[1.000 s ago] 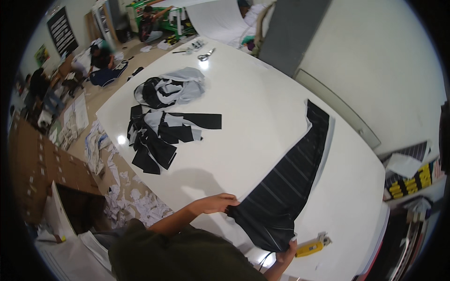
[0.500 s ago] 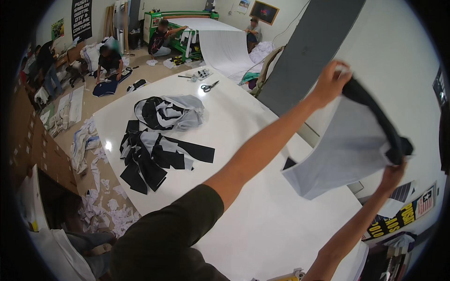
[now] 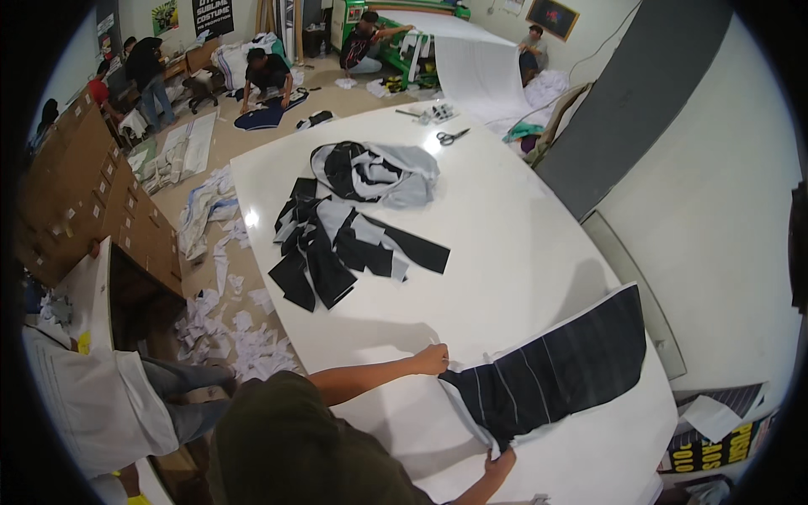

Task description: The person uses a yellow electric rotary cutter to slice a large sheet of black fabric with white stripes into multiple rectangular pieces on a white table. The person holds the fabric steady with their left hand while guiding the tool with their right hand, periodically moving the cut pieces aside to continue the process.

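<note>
A black fabric panel (image 3: 560, 366) with thin pale lines and a whitish edge lies spread at the right of the white table (image 3: 505, 261). My left hand (image 3: 433, 359) is closed on its upper left corner. Lower down, my right hand (image 3: 500, 465) grips the near left corner, where the cloth bunches a little. Further off on the table, black and grey cut strips (image 3: 324, 244) lie in a loose pile. Behind them sits a bundled heap of grey and black cloth (image 3: 379, 172).
Scissors (image 3: 453, 136) and small items (image 3: 436, 113) lie near the table's far edge. A person in a white shirt (image 3: 101, 404) stands at the left. White scraps (image 3: 244, 341) litter the floor. A grey pillar (image 3: 640, 101) and wall border the right. Several people work by a green machine (image 3: 412, 50) and beyond.
The panel has come down from the air onto the table, its black side now up. Both hands have moved down and left with it. The view has shifted.
</note>
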`<move>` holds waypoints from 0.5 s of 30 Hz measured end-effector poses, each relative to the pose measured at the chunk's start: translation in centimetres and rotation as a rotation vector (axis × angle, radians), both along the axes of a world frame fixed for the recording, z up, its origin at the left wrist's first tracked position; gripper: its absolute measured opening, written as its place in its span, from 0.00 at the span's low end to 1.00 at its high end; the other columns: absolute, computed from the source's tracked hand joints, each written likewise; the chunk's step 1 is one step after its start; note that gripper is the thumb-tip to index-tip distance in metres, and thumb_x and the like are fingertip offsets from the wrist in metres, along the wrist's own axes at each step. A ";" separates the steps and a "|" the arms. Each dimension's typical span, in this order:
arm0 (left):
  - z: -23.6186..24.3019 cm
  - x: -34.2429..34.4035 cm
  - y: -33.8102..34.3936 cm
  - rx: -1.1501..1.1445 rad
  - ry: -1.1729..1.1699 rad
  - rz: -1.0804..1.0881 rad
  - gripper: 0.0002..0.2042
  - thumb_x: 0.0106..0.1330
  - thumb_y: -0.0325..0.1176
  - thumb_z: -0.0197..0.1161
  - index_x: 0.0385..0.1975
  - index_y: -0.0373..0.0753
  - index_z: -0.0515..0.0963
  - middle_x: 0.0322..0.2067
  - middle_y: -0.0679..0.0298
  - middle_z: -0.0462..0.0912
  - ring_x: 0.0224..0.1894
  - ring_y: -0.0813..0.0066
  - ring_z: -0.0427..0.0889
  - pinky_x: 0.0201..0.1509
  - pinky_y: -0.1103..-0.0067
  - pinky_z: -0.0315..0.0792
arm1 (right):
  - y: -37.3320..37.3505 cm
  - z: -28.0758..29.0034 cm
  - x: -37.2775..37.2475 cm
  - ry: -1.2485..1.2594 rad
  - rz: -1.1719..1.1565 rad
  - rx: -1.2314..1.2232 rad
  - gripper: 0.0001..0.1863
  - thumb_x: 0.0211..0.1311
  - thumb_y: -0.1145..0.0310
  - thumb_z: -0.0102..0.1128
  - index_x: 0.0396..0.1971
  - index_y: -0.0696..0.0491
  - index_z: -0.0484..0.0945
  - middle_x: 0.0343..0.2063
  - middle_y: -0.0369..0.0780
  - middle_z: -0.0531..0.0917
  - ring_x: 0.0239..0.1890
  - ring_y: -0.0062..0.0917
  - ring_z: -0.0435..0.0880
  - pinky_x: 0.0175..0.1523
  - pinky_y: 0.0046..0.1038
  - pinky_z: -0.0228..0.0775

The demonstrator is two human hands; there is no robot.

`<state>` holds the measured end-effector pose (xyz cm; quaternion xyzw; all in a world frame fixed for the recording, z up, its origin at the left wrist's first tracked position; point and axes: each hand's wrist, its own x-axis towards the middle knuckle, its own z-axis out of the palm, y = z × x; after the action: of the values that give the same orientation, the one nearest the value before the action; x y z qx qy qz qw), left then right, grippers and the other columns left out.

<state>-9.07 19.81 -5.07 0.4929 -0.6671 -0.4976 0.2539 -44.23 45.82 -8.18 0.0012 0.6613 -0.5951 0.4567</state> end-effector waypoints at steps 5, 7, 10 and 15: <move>-1.3 2.4 6.8 -0.103 -0.076 -0.024 0.12 0.65 0.35 0.64 0.41 0.34 0.76 0.29 0.42 0.85 0.35 0.40 0.86 0.40 0.52 0.78 | 6.6 5.4 7.8 0.195 -0.069 0.180 0.18 0.63 0.66 0.65 0.49 0.60 0.77 0.39 0.43 0.86 0.36 0.27 0.85 0.34 0.32 0.77; 1.3 3.5 8.7 -0.116 -0.031 -0.059 0.12 0.67 0.34 0.65 0.43 0.34 0.75 0.29 0.41 0.84 0.36 0.39 0.85 0.39 0.51 0.77 | 7.0 9.0 9.7 0.267 -0.098 0.046 0.10 0.65 0.69 0.61 0.43 0.58 0.78 0.32 0.37 0.82 0.29 0.20 0.74 0.28 0.29 0.64; 3.5 4.7 9.7 -0.138 -0.200 -0.219 0.13 0.67 0.33 0.63 0.45 0.32 0.74 0.38 0.39 0.83 0.43 0.36 0.84 0.46 0.51 0.77 | 10.5 5.8 8.7 1.007 0.064 0.501 0.13 0.57 0.73 0.56 0.40 0.65 0.78 0.40 0.57 0.88 0.45 0.51 0.89 0.51 0.45 0.79; 5.7 7.3 10.2 0.011 -0.665 -0.521 0.15 0.66 0.32 0.64 0.48 0.32 0.72 0.42 0.40 0.83 0.47 0.38 0.84 0.48 0.52 0.78 | 11.2 13.4 10.9 0.474 0.504 0.820 0.20 0.57 0.71 0.57 0.47 0.66 0.75 0.53 0.65 0.81 0.57 0.58 0.81 0.60 0.52 0.75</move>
<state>-1.81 30.02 0.63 0.4430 -0.8122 -0.3627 -0.1120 -33.28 56.99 5.18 -0.1138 0.9042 -0.1440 0.3856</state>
